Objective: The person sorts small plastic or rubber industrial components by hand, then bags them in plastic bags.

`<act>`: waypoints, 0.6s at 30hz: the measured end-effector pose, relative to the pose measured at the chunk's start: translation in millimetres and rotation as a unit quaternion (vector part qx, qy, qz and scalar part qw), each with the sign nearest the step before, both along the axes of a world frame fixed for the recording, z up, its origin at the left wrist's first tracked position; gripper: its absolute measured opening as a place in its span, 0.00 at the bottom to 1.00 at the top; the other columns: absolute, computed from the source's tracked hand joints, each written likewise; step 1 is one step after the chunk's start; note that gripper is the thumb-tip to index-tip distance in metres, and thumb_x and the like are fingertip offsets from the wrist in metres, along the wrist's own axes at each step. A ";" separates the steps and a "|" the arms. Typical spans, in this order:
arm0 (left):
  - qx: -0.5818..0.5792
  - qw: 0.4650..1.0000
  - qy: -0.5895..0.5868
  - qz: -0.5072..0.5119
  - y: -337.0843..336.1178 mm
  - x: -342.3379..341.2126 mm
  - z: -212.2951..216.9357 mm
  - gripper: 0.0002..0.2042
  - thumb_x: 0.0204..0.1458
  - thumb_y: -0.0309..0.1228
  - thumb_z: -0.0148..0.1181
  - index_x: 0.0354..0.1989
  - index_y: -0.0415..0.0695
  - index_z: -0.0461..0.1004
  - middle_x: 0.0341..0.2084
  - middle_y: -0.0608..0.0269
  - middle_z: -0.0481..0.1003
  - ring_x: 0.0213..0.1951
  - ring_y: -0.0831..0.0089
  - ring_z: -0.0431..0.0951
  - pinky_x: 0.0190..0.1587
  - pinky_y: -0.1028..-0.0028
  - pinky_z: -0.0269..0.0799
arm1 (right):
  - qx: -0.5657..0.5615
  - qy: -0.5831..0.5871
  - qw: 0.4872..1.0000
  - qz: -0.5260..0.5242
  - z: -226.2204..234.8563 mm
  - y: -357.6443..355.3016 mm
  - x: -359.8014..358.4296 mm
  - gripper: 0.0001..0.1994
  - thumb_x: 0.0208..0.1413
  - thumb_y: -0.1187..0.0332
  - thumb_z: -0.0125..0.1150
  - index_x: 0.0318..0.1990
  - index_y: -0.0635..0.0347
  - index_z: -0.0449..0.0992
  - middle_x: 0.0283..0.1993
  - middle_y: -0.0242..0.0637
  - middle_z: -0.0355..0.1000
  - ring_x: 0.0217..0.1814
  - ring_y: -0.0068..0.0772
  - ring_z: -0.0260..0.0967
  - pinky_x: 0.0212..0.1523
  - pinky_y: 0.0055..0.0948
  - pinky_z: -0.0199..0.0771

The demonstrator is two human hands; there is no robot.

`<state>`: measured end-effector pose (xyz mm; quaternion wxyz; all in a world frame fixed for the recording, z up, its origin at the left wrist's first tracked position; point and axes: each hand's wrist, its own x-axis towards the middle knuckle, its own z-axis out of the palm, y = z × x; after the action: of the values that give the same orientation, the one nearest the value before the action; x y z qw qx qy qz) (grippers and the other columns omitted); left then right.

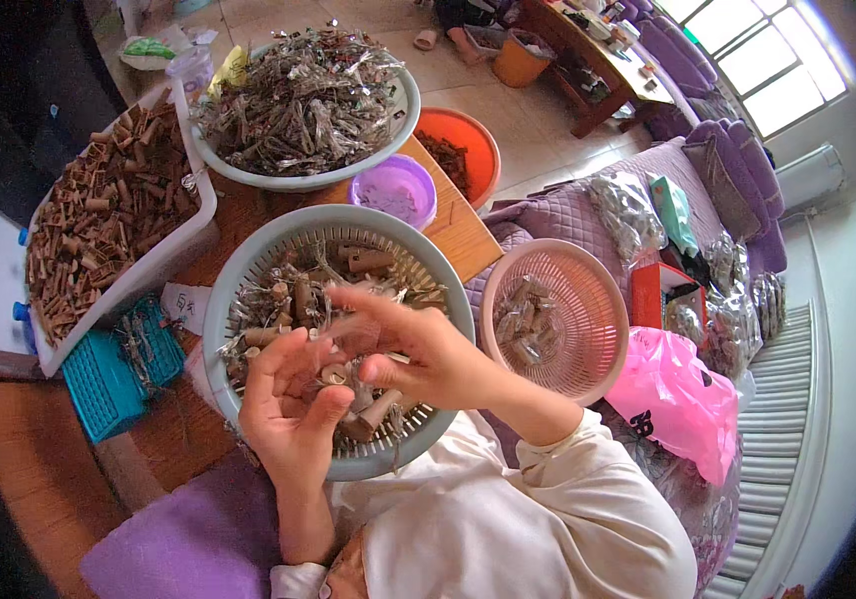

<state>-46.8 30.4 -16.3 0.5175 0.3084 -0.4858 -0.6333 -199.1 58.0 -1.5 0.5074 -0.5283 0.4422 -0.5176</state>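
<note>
Both my hands are over a grey-green slotted basket (343, 228) in front of me, which holds brown cardboard tubes (372, 262) tangled with shiny clear strips. My left hand (293, 419), palm up, has its fingers curled around something too blurred to make out. Above and to its right is my right hand (423, 344), index finger stretched out and thumb apart. Its other fingers are smeared by motion, and I see no clear object in them. One tube end (335, 373) shows between the hands, but I cannot tell whether either hand touches it.
Left stands a white bin (203, 215) of brown tubes beside a teal basket (103, 394). Behind is a wide basin (413, 100) heaped with shiny strips, near a purple bowl (393, 190) and orange bucket (488, 150). A pink basket (602, 299) and pink bag (677, 399) are at right.
</note>
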 end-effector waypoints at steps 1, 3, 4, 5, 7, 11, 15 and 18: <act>0.000 1.000 -0.001 0.002 1.8 -2.4 -0.5 0.27 0.34 0.31 0.66 0.44 0.36 0.62 0.38 0.56 0.70 0.37 0.75 0.72 0.38 0.80 0.68 | 0.024 0.044 0.999 0.022 0.8 -0.2 -0.3 0.20 0.49 0.57 0.51 0.44 0.66 0.67 0.46 0.41 0.64 0.45 0.25 0.62 0.44 0.26 0.63; -0.085 0.995 -0.023 0.053 3.9 -5.7 -1.7 0.24 0.37 0.34 0.64 0.43 0.37 0.64 0.43 0.54 0.66 0.37 0.71 0.72 0.38 0.78 0.68 | 0.025 0.089 0.996 0.004 5.2 -0.5 5.4 0.20 0.53 0.57 0.46 0.43 0.66 0.67 0.35 0.37 0.71 0.38 0.21 0.65 0.39 0.21 0.65; -0.085 0.995 -0.022 0.053 1.2 -4.0 -0.9 0.24 0.37 0.34 0.64 0.43 0.37 0.64 0.43 0.54 0.66 0.37 0.71 0.72 0.38 0.78 0.68 | 0.025 0.089 0.996 0.004 5.2 -0.3 6.2 0.20 0.53 0.57 0.46 0.43 0.66 0.67 0.35 0.37 0.71 0.38 0.21 0.65 0.39 0.21 0.65; -0.265 0.942 -0.178 0.101 -3.4 0.1 0.0 0.22 0.38 0.36 0.62 0.41 0.39 0.66 0.44 0.53 0.65 0.37 0.69 0.72 0.38 0.76 0.68 | 0.023 0.095 0.995 -0.011 5.4 -0.3 6.7 0.19 0.53 0.58 0.46 0.43 0.65 0.68 0.35 0.37 0.71 0.38 0.21 0.66 0.39 0.21 0.65; -0.420 0.841 -0.318 0.123 -3.9 2.3 -4.6 0.15 0.41 0.39 0.58 0.36 0.45 0.71 0.45 0.51 0.64 0.37 0.64 0.70 0.36 0.72 0.68 | 0.022 0.101 0.994 -0.024 3.5 -0.6 10.2 0.18 0.53 0.59 0.45 0.43 0.64 0.68 0.35 0.37 0.71 0.37 0.22 0.67 0.38 0.21 0.66; -0.401 0.831 -0.365 0.123 -1.8 2.5 -2.6 0.12 0.41 0.36 0.59 0.34 0.45 0.72 0.44 0.54 0.64 0.37 0.66 0.70 0.36 0.72 0.68 | -0.025 0.134 0.987 -0.086 -3.0 0.2 15.9 0.11 0.53 0.68 0.45 0.40 0.62 0.70 0.30 0.44 0.70 0.30 0.34 0.70 0.32 0.24 0.67; -0.353 0.850 -0.376 0.108 -2.3 4.5 5.5 0.11 0.39 0.33 0.60 0.31 0.45 0.72 0.39 0.58 0.67 0.35 0.65 0.70 0.35 0.71 0.68 | -0.112 0.206 0.965 -0.117 -12.9 0.0 17.9 0.11 0.53 0.69 0.45 0.40 0.64 0.69 0.31 0.46 0.70 0.27 0.34 0.70 0.29 0.24 0.67; -0.312 0.870 -0.366 0.108 -4.6 4.8 2.3 0.10 0.38 0.33 0.61 0.29 0.44 0.71 0.35 0.60 0.68 0.35 0.64 0.71 0.34 0.70 0.68 | -0.057 0.102 0.989 -0.090 -10.3 -0.1 23.6 0.13 0.52 0.68 0.47 0.43 0.65 0.67 0.31 0.43 0.70 0.29 0.26 0.69 0.30 0.23 0.67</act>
<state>-42.0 25.8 -14.1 0.4376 0.3909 -0.7763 -0.2304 -175.5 58.0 -11.8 0.3802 -0.5639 0.5075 -0.5291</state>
